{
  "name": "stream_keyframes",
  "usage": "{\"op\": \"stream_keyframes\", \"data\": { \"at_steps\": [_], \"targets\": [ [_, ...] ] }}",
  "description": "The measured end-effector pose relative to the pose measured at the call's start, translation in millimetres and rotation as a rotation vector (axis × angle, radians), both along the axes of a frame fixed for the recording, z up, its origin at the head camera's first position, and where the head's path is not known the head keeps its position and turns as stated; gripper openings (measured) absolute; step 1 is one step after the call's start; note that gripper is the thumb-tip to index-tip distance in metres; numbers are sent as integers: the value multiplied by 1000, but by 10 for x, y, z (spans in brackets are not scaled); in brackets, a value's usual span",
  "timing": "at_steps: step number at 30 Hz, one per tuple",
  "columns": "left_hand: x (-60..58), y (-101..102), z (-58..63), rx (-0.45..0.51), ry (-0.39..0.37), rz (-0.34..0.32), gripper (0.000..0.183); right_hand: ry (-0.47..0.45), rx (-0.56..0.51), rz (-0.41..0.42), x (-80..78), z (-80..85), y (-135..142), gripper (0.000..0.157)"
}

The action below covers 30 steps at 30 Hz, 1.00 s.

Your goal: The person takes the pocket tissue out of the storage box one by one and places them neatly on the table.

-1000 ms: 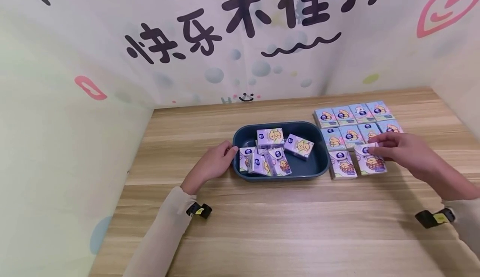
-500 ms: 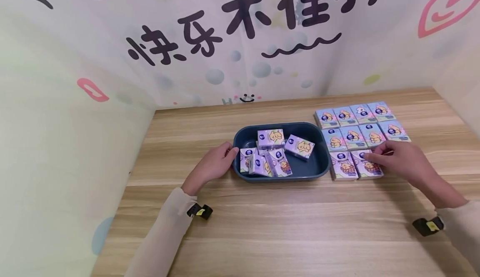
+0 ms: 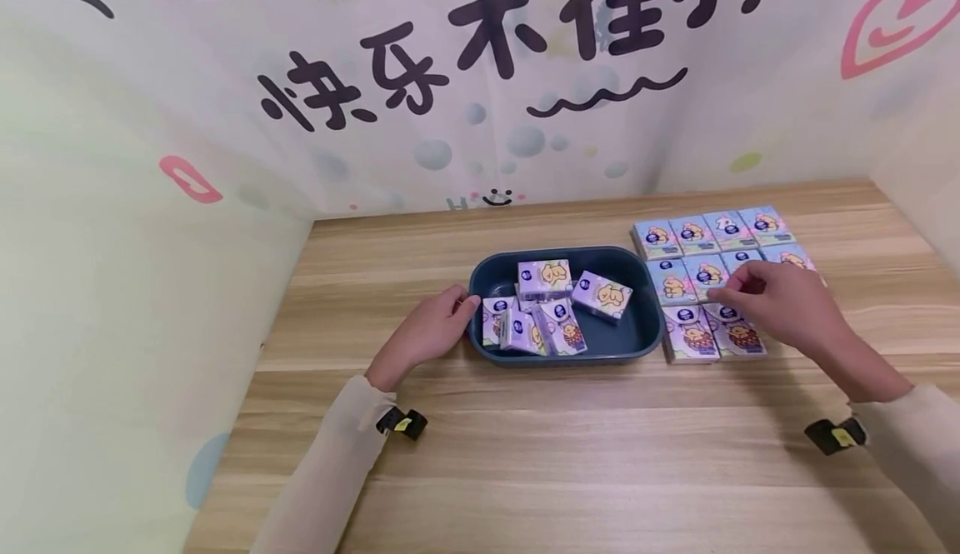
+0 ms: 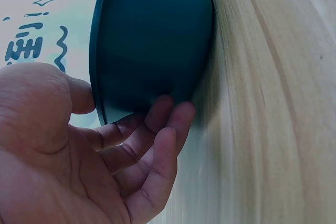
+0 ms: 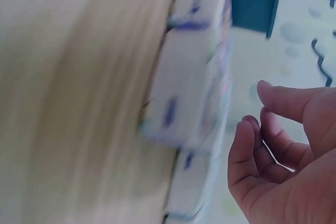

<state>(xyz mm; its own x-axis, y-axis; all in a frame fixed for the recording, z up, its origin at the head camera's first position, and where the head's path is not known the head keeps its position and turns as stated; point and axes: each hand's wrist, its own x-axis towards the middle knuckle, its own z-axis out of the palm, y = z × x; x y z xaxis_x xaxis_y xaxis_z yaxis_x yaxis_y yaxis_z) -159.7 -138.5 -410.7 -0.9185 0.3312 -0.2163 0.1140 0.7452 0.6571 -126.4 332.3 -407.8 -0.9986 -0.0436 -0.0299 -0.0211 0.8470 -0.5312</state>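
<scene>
While two purple-and-white cartoon packets [image 3: 692, 336] lie at right of frame, just below the right hand's [image 3: 783, 304] fingers, two rows of blue cartoon packets [image 3: 677, 285] adjoin them above, partly hidden by that hand. Dark-blue oblong plastic tray [image 3: 637, 336], centre, carries loose purple packets [image 3: 543, 277]. Right fingers loosely curled, thumb apart, gripping nothing; left hand [image 3: 426, 327] pinches tray's left rim.

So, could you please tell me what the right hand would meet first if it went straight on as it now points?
Probably the dark blue tray, as the right hand points across the light-blue packs towards it; its clearance above those packs is hard to judge, so it might brush them first.
</scene>
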Motion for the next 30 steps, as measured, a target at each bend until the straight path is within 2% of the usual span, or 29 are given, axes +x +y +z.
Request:
{"op": "stream_keyframes", "data": {
  "at_steps": [8,15,20,25,30],
  "targets": [
    [8,-14,-1,7,12,-7,35,-43,-44,108,-179,206,-484,26],
    [13,-5,6,10,-9,2,35,11,-53,208,-315,310,-826,18],
    [5,-1,4,2,-22,2,36,6,36,287,-417,367,-1074,21],
    [1,-1,3,-1,-20,5,36,-92,162,358,-524,394,-1305,37],
    [3,-4,5,3,-20,-2,36,-181,261,419,-612,383,-1465,34]
  ]
}}
